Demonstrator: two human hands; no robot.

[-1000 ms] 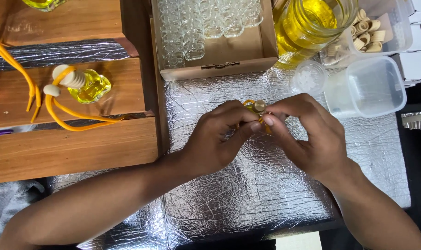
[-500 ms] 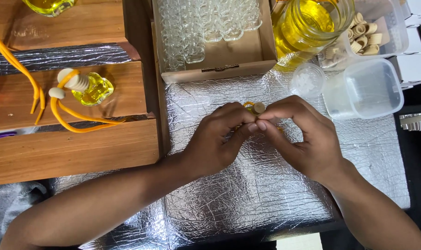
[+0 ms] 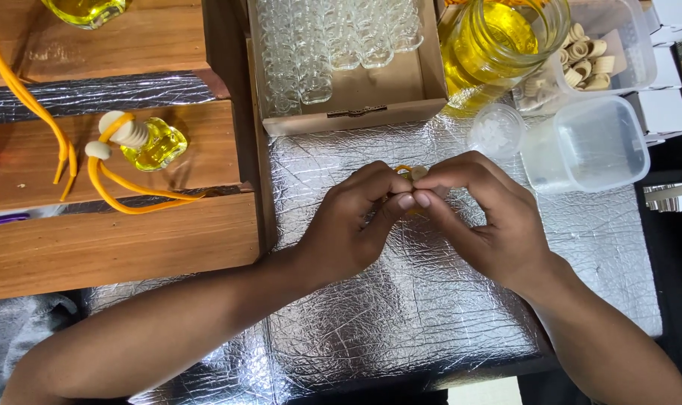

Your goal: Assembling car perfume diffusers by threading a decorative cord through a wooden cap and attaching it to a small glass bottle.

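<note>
My left hand (image 3: 356, 225) and my right hand (image 3: 487, 217) meet over the silver foil mat (image 3: 431, 322), fingertips pinched together on a small bottle (image 3: 414, 174) with a pale cap and a bit of orange cord. Most of that bottle is hidden by my fingers. A finished small bottle of yellow liquid (image 3: 157, 144) with a wooden cap and orange cord lies on the wooden shelf (image 3: 116, 240) to the left.
A cardboard box (image 3: 378, 90) of empty small glass bottles sits behind my hands. A large jar of yellow liquid (image 3: 498, 45), a clear tub of wooden caps (image 3: 603, 52), a small round lid (image 3: 497, 133) and an empty plastic container (image 3: 592, 142) stand at the right.
Both hands stay joined on the small bottle, with only slight finger shifts. The view has moved a little.
</note>
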